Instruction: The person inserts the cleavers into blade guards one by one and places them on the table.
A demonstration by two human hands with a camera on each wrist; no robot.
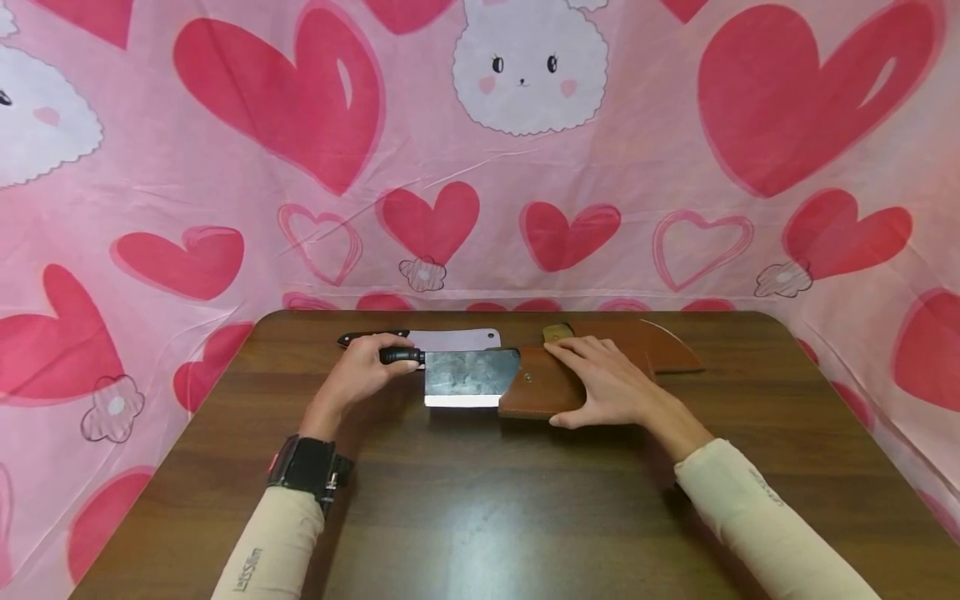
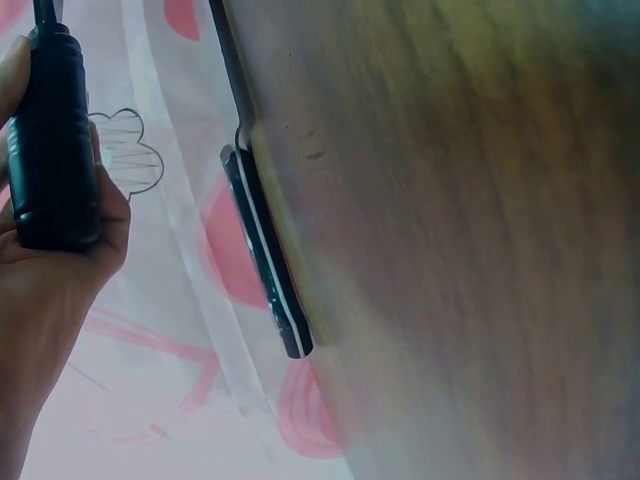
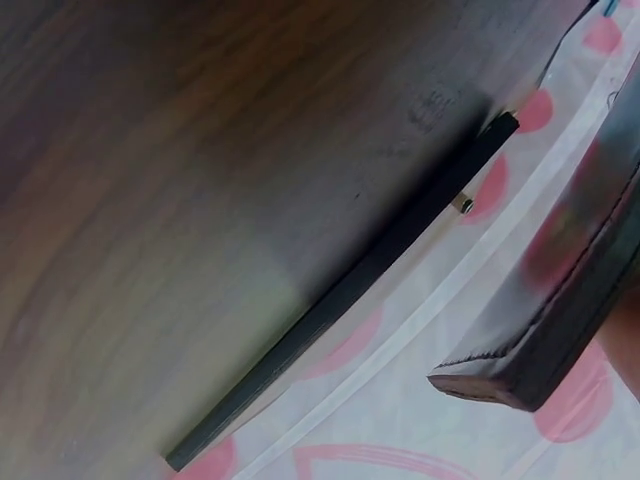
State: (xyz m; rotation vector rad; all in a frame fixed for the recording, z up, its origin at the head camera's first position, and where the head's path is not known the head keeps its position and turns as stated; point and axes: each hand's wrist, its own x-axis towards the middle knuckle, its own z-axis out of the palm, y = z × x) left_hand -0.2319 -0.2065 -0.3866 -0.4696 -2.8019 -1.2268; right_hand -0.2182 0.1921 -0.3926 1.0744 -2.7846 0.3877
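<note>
My left hand (image 1: 363, 367) grips a cleaver (image 1: 465, 372) by its black handle (image 2: 52, 150), the fingers curled round it. The wide steel blade points right, its bright edge toward me. Its far end sits inside a brown leather sheath (image 1: 532, 385), which hides that part. With thumb and fingers spread across it, my right hand (image 1: 611, 383) holds the sheath from the right side. The right wrist view has this sheath (image 3: 560, 330) raised above the table.
Behind the cleaver lies a second, pale-bladed cleaver (image 1: 453, 339) with a black handle (image 2: 265, 260). Another brown sheath (image 1: 675, 352) with a curved end lies flat at the back right. A heart-patterned cloth (image 1: 495, 167) hangs behind the wooden table (image 1: 480, 500).
</note>
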